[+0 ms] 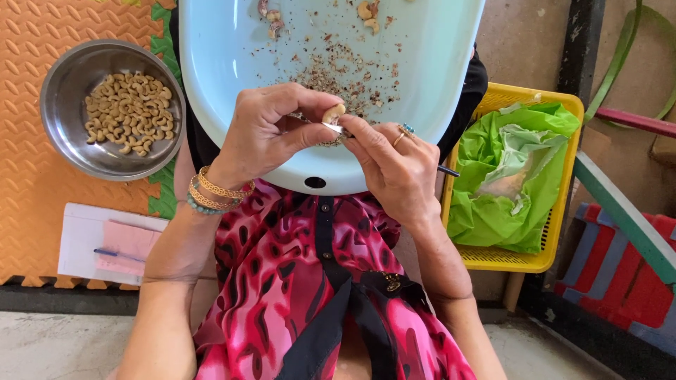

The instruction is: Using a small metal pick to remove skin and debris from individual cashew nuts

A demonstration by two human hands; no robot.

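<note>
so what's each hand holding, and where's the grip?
Left hand pinches a cashew kernel at its lower end, thumb and fingertips. Right hand grips a small knife by the handle, which pokes out behind the palm.

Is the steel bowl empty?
No, the steel bowl on the orange mat holds a pile of peeled cashews.

An orange foam mat (42, 105) covered the floor at the left of the frame, edged in green. On it sat a steel bowl (70, 151) of cashew kernels (129, 112), upper left, and below that a white notepad (81, 243) with a pink slip (127, 246) and a pen (116, 254).
</note>
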